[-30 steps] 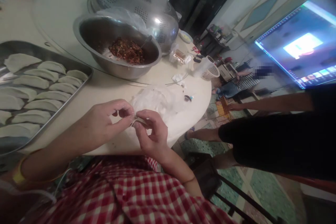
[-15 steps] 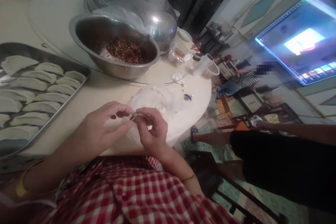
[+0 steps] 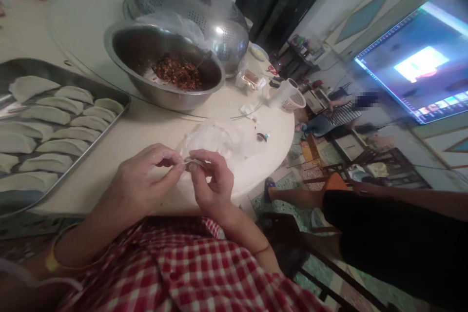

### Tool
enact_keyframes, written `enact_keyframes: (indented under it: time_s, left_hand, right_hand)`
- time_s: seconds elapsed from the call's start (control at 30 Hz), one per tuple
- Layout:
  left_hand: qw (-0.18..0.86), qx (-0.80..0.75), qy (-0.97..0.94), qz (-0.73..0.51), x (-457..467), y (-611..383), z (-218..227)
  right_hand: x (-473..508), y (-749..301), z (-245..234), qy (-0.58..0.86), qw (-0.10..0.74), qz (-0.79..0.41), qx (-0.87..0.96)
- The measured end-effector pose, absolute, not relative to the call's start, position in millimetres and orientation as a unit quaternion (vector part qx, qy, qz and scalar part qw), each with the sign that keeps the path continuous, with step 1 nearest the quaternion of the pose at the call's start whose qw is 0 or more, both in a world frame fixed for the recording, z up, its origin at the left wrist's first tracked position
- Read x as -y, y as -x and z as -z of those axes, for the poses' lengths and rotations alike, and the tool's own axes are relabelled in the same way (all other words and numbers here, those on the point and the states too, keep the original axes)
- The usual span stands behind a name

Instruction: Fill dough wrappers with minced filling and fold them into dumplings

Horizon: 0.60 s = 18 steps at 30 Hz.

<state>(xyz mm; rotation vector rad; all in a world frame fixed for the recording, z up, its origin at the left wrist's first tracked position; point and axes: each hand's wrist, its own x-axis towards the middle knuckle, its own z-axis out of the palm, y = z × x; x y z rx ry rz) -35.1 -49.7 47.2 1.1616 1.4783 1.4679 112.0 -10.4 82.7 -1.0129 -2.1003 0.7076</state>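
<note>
Between the fingertips of both hands I pinch a dumpling (image 3: 193, 160), its pale dough edge partly hidden by my fingers. My left hand (image 3: 148, 175) is closed on its left end, thumb against forefinger. On the other end, my right hand (image 3: 214, 180) grips the dough the same way. Below and behind them lies a crumpled clear plastic bag (image 3: 219, 139) on the table. To the left, a metal tray (image 3: 95, 148) holds rows of folded dumplings (image 3: 44, 163). Beyond my hands stands a steel bowl (image 3: 164, 100) with dark minced filling (image 3: 177, 72) and a utensil handle in it.
A perforated metal dome cover (image 3: 226, 24) stands behind the bowl. A white plastic basket (image 3: 294, 101), a packet (image 3: 250, 79) and small scraps lie toward the table's right edge. A person in black shorts (image 3: 383, 239) stands at right; another person (image 3: 343, 112) sits farther back.
My fingers have shifted slightly along the dumpling's edge, still pinching it. The view has moved a little, so the tray and bowl appear slightly farther right. The standing person's legs have shifted slightly.
</note>
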Motion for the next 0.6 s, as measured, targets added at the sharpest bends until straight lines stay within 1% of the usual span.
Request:
enact_keyframes:
  time_s: [0.13,0.33,0.47,0.6]
  left_hand:
    - [0.317,-0.572,-0.474,-0.590,53.6,31.2,-41.5]
    - [0.229,-0.539,-0.538,-0.606,55.3,32.6,-38.4]
    - [0.218,-0.544,-0.544,-0.601,55.6,33.8,-37.0]
    - [0.221,-0.539,-0.567,-0.582,54.7,37.3,-36.5]
  right_hand:
    - [13.1,-112.5,-88.8,0.428,0.312,-0.340,0.777]
    - [15.3,-115.3,-92.5,0.448,0.287,-0.477,0.700]
    - [9.3,-113.6,-98.4,0.461,0.269,-0.548,0.644]
    - [1.6,-112.6,-102.6,0.449,0.273,-0.571,0.630]
